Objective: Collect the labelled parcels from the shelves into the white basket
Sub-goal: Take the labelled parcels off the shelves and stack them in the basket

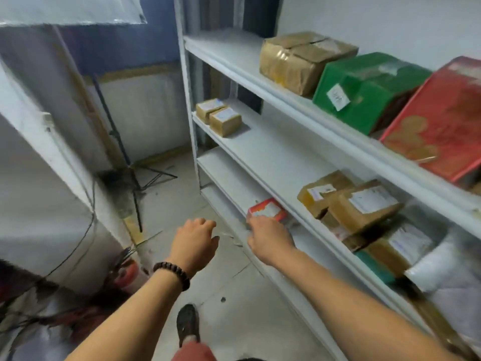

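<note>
Right hand [270, 238] is stretched to the near edge of the small red labelled parcel [268, 210], laid label-up on a lower shelf [234, 178] so it can be read; whether it is gripped cannot be told, the fingers being hidden. Left hand [194, 243] is held loosely curled and empty nearby, likely kept free to assist; the white basket is not seen.

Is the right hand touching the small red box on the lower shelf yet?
Cannot tell. In the head view the right hand overlaps the near edge of the red box, but blur hides whether its fingers touch it or hover in front.
</note>
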